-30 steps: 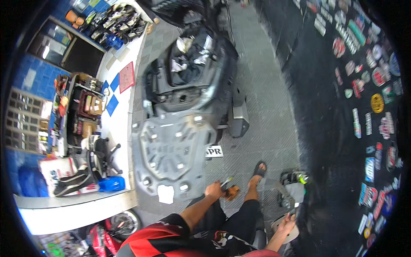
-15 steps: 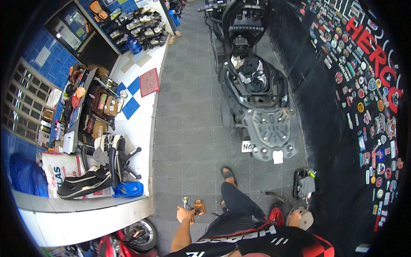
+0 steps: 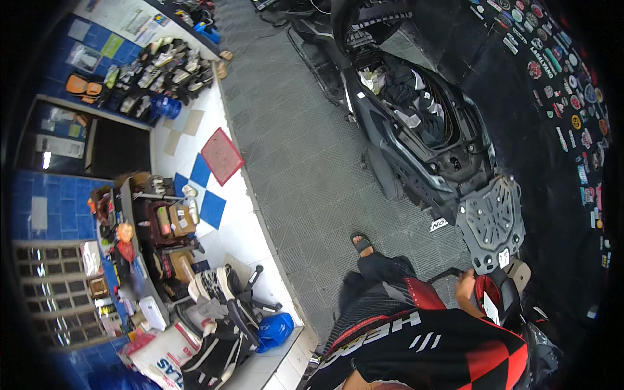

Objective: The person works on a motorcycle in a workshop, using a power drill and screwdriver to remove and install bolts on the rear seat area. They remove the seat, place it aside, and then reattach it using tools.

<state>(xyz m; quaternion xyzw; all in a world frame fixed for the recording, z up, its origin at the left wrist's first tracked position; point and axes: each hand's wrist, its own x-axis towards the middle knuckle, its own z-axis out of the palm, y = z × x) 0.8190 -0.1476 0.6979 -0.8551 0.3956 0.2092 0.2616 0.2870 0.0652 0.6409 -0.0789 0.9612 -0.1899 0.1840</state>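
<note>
My right hand (image 3: 466, 284) is low on the right, beside a red lamp-like part (image 3: 486, 296) with dark bodywork round it. Its fingers look curled by the end of a thin black bent bar (image 3: 445, 273); what they hold is hidden. Out of the picture is my left hand, with only a bit of bare arm at the lower edge. Ahead of my right hand stands a dark scooter (image 3: 390, 123) with its seat compartment open and clothes (image 3: 413, 97) inside. A grey metal rear rack (image 3: 492, 224) juts from its tail, close to my hand.
On the left is a raised white tiled floor edge (image 3: 276, 247) with a red mat (image 3: 222, 156), an office chair and a blue bag (image 3: 275, 329). Shoes (image 3: 162, 75) crowd a rack farther off. A black sticker-covered wall (image 3: 552, 130) closes the right side.
My view has turned and shifted, bringing the scooter's rack closer. My left hand, earlier holding an orange and black power tool, has left the picture. My right hand now shows left of the red part.
</note>
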